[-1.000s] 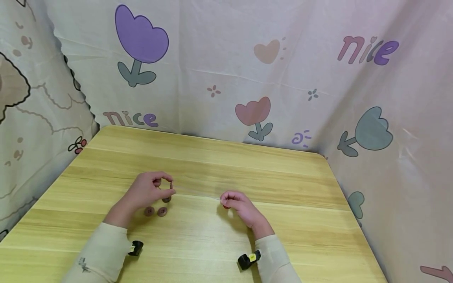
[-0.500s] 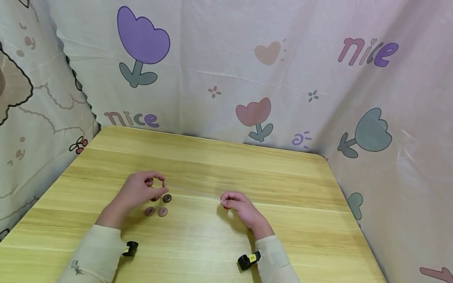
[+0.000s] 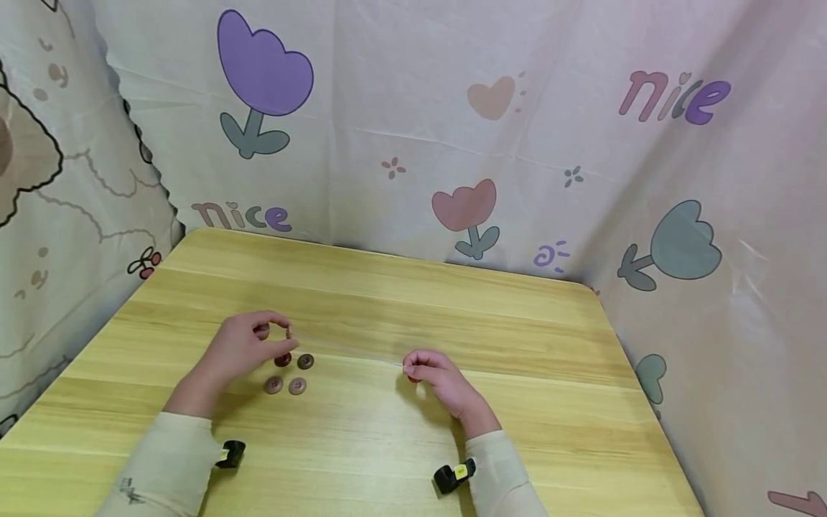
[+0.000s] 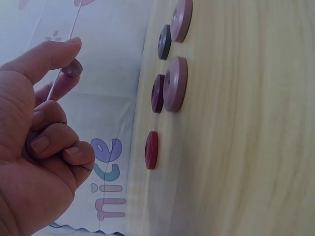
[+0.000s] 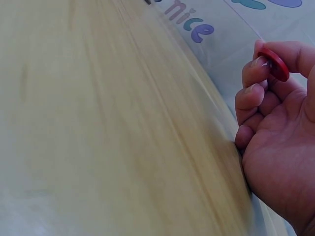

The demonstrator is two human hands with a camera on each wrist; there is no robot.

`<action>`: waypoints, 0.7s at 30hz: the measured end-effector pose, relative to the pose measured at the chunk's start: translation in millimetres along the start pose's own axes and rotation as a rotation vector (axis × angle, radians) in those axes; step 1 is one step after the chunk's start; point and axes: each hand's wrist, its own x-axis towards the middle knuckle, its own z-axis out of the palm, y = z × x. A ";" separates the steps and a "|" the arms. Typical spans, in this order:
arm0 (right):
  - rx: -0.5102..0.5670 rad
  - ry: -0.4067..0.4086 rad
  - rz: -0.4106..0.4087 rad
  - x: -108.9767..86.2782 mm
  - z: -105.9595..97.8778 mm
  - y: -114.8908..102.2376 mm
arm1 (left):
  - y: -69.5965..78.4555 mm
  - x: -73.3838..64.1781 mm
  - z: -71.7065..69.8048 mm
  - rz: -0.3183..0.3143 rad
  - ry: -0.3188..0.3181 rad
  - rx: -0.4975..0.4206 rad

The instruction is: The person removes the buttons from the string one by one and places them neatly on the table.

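My left hand (image 3: 240, 346) pinches a small brown button (image 4: 72, 68) between thumb and forefinger, raised above the table. A thin white string (image 4: 60, 73) runs past that button at the fingertips and stretches across to my right hand (image 3: 441, 379). There, thumb and fingers pinch a red button (image 5: 273, 64) at the string's other end. Below the left hand lie a dark red button (image 3: 282, 360), a dark brown button (image 3: 306, 361) and two pinkish-brown buttons (image 3: 274, 385). Another red button (image 4: 151, 150) shows in the left wrist view; the left hand hides it from the head view.
The wooden table (image 3: 362, 445) reaches back to a printed curtain (image 3: 375, 108), which also hangs along both sides. Black wrist cameras (image 3: 230, 454) sit by the sleeve cuffs.
My left hand has moved left with the brown button, and more string shows between the hands. The dark red and dark brown buttons beneath it are now more visible. The right hand stays put.
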 end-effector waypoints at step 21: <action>-0.004 0.007 -0.003 0.6 -0.1 -0.4 | -13.3 -5.2 -18.8 -0.043 0.082 0.069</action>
